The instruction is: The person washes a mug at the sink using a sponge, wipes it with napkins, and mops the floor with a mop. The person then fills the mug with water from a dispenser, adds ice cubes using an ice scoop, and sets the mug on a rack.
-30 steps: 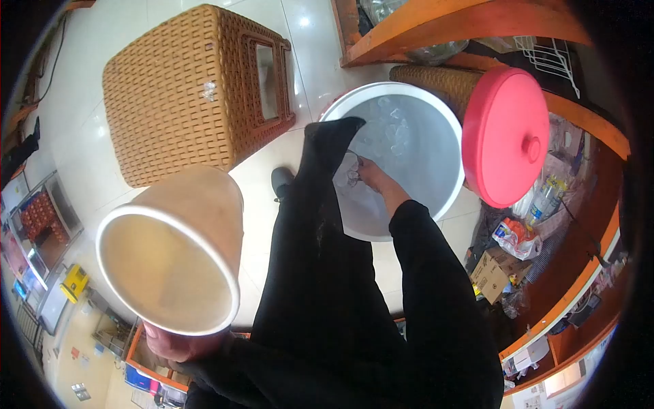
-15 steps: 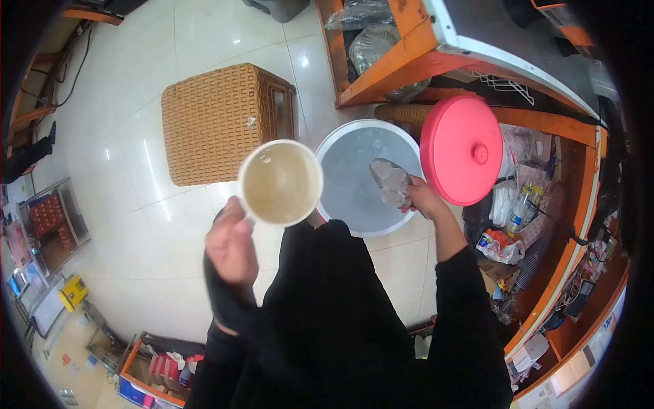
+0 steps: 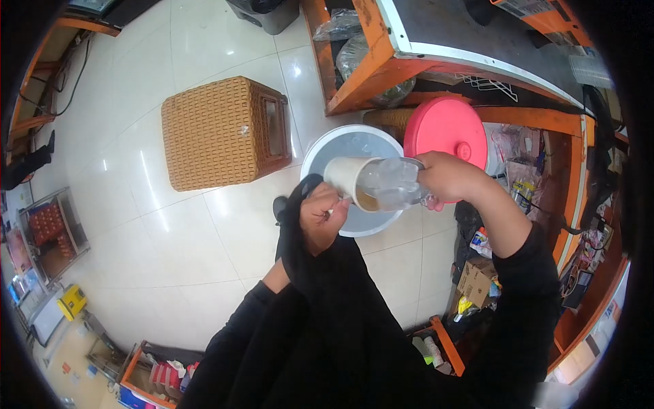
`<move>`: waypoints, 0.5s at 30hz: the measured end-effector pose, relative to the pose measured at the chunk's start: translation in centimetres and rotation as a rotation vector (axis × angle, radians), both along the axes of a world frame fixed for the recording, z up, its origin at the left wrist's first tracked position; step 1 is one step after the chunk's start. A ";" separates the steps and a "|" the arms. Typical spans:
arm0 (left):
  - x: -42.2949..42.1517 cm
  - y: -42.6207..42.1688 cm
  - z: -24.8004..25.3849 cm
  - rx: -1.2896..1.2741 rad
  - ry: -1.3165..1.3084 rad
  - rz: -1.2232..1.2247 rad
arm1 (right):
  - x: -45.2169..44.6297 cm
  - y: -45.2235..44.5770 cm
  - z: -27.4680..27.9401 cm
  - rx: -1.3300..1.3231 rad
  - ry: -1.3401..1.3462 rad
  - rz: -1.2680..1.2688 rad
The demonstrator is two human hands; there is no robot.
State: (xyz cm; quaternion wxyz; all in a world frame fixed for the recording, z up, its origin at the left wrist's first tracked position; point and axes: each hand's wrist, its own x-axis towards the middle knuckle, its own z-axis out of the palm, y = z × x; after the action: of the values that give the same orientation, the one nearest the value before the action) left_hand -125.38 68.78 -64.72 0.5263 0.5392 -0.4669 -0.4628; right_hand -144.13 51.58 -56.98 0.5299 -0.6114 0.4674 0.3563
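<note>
My left hand (image 3: 322,219) is closed around the handle of a white mug (image 3: 344,178), tilted with its mouth toward the right. Some brownish liquid shows inside its lower rim. In my right hand (image 3: 451,177) is a scoop (image 3: 411,194), mostly covered by clear ice cubes (image 3: 388,183). The scoop's front end is at the mug's mouth, and the cubes hide part of the opening. Both are above a round white-rimmed bucket (image 3: 317,151), which has ice inside. Behind my right hand stands a round pink lid (image 3: 443,126).
A woven stool (image 3: 211,133) stands on the tiled floor left of the bucket. An orange-framed counter (image 3: 368,75) with cluttered shelves runs along the right. A cardboard box (image 3: 477,279) lies at lower right, and a dark bin (image 3: 272,17) is at the top.
My left hand has brought the mug rightward over the bucket and tipped it. My right hand has raised the ice-filled scoop from the bucket to the mug's mouth.
</note>
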 end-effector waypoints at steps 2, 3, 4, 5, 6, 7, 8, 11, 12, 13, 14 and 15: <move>-0.8 0.1 -0.1 0.022 0.015 -0.002 | 1.7 0.7 2.1 -0.285 0.118 0.308; -1.1 0.1 -0.2 0.033 0.021 -0.004 | 2.3 1.0 3.5 -0.427 0.177 0.462; -1.1 0.2 -0.2 0.043 0.047 -0.003 | 2.3 1.4 4.5 -0.509 0.170 0.468; -1.1 0.2 -0.3 0.051 0.072 0.000 | 2.3 1.8 5.3 -0.592 0.161 0.474; -1.0 0.2 -0.3 0.059 0.097 0.005 | 2.3 2.1 6.2 -0.676 0.152 0.483; -0.8 0.3 -0.3 0.064 0.138 0.021 | 2.3 2.3 7.1 -0.721 0.172 0.449; -0.6 0.3 -0.3 0.069 0.178 0.039 | 2.4 2.5 8.0 -0.766 0.191 0.416; 0.6 0.6 -0.5 0.071 0.237 0.034 | 2.2 3.4 8.8 -0.836 0.160 0.228; 0.9 0.6 -0.5 0.069 0.247 0.022 | 2.1 3.7 9.0 -0.847 0.136 0.150; 1.1 0.5 -0.6 0.047 0.261 0.027 | 2.2 4.1 8.8 -0.856 0.080 0.074; 1.3 0.4 -0.6 0.026 0.275 0.030 | 2.4 4.8 8.3 -0.862 0.024 -0.003; 1.5 0.3 -0.6 0.007 0.287 0.034 | 2.7 5.4 7.7 -0.865 -0.034 -0.081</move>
State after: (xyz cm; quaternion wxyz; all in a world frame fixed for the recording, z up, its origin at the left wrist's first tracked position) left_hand -123.90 69.08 -65.28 0.5935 0.4771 -0.3762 -0.5278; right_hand -141.43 56.99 -49.31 0.2459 -0.7642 0.5884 0.0965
